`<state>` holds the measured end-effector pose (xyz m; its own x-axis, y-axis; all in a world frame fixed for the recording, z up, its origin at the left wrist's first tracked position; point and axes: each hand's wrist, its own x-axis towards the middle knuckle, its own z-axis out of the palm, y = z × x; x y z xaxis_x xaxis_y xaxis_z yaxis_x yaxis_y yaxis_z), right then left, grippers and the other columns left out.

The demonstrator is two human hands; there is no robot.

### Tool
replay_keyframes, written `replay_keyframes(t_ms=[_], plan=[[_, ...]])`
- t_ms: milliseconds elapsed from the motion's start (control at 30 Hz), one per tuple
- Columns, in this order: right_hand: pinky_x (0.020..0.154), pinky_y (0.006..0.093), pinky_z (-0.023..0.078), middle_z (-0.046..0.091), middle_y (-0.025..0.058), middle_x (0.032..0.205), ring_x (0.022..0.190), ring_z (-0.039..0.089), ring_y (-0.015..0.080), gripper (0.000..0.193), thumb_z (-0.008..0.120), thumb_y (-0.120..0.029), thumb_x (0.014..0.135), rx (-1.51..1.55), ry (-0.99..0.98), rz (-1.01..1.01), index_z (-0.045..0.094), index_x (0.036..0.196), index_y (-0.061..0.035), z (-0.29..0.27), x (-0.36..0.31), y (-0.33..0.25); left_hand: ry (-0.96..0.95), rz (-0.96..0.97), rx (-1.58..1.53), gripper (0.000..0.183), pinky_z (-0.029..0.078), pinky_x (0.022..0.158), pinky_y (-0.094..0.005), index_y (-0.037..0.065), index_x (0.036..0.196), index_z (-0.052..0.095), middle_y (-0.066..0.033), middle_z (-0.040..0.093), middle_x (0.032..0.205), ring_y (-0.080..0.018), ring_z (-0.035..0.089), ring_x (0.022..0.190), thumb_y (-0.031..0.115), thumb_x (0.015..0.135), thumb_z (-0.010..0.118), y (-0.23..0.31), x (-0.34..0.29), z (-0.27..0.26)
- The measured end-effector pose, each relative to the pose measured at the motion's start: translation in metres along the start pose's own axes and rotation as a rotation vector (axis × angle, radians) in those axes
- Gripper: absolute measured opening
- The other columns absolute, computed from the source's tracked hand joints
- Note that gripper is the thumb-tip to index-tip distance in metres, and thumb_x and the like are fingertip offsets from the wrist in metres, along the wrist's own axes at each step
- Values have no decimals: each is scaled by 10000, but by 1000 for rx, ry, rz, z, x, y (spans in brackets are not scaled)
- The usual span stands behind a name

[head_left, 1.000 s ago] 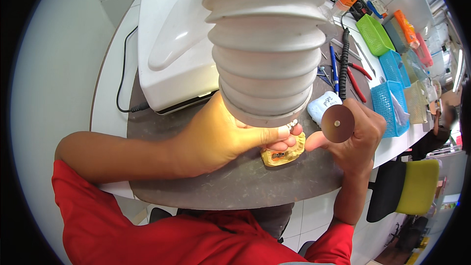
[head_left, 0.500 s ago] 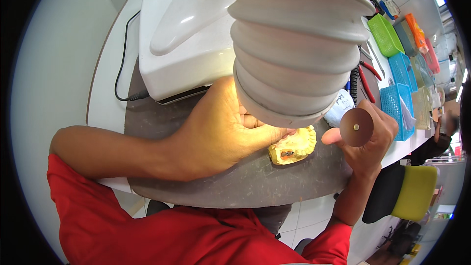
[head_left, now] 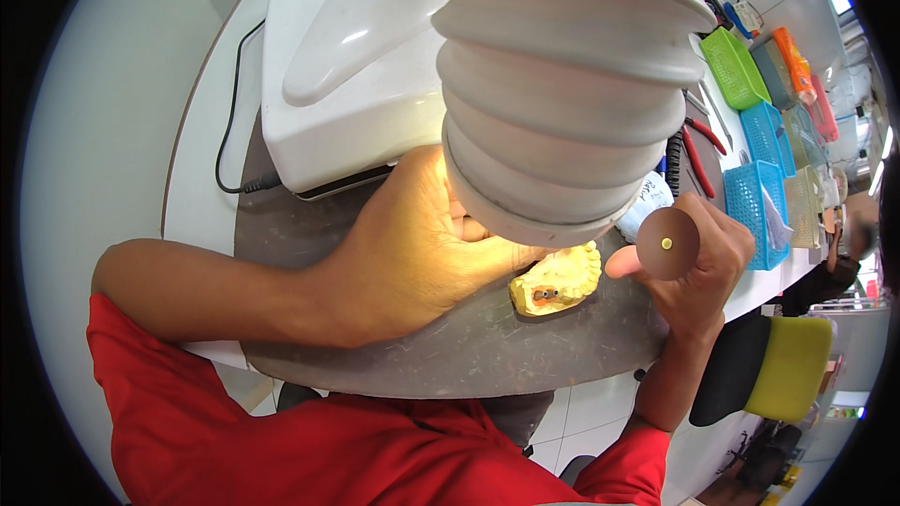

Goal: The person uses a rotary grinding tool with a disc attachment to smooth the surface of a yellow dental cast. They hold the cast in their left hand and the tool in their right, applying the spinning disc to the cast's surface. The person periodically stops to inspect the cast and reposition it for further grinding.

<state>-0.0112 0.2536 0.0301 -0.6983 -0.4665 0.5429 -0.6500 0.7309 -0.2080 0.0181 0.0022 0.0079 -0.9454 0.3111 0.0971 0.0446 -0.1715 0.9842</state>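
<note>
A yellow plaster dental cast (head_left: 567, 281) with a row of teeth lies on the grey work mat, two small metal cylinders set in its near side. My left hand (head_left: 417, 248) is bent in from the left, its thumb reaching to the cast's far-left edge. The fingers are curled in, and their tips are hidden under a wide white ribbed hose (head_left: 562, 84); what they pinch, if anything, is out of sight. Right of the cast, my right hand (head_left: 717, 267) is closed around a brown round-ended object (head_left: 667, 258) with a pale dot at its centre. Its thumb points left.
A white machine housing (head_left: 361, 84) with a black cable stands at the back left. Red-handled pliers (head_left: 697, 159) and a white packet (head_left: 645, 211) lie beyond my right hand. Green (head_left: 736, 67) and blue baskets (head_left: 757, 211) line the right side. A yellow-black chair (head_left: 783, 370) stands right.
My right hand and the brown round-ended object have shifted slightly left, closer to the cast. The left thumb tip has drawn back a little from the cast's top.
</note>
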Motion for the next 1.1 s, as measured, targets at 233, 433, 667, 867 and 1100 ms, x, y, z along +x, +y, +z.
replay_keyframes(t_ms=[233, 433, 667, 867, 1100], plan=[[484, 308, 337, 420, 43, 599, 514, 408, 183, 663, 919, -502, 543, -19, -31, 17, 517, 720, -6, -2, -1, -2, -5, -19, -8, 267, 533, 897, -287, -5, 1121, 667, -67, 714, 1086, -125, 658, 1028, 110, 899, 758, 1, 1, 0], [475, 312, 327, 405, 45, 584, 503, 392, 185, 654, 930, -485, 533, -25, -56, 11, 492, 679, -22, 0, 1, -5, -11, -78, 60, 293, 530, 883, -288, -38, 1155, 627, -79, 712, 1095, -117, 657, 1014, 81, 908, 730, 7, 0, -1], [467, 305, 327, 425, 24, 561, 493, 402, 162, 671, 917, -538, 522, 28, -31, 10, 478, 645, -46, 6, 5, -14, -77, -93, -26, 273, 545, 910, -283, -22, 1204, 623, -89, 696, 1124, -147, 666, 1045, 135, 984, 667, 8, 3, -4], [458, 299, 313, 409, 15, 552, 483, 393, 152, 687, 905, -567, 518, -4, -39, -26, 462, 626, -53, 7, 6, -16, -85, -225, -431, 266, 510, 883, -277, -17, 1106, 647, -62, 715, 1005, -116, 653, 977, 90, 886, 752, -1, 6, 2], [451, 302, 303, 402, 15, 544, 476, 386, 154, 677, 915, -544, 522, -37, -39, -30, 459, 616, -53, 8, 5, -16, -99, -283, -409, 276, 512, 870, -273, -17, 1107, 649, -53, 717, 991, -106, 650, 967, 97, 883, 764, 7, 6, 1]])
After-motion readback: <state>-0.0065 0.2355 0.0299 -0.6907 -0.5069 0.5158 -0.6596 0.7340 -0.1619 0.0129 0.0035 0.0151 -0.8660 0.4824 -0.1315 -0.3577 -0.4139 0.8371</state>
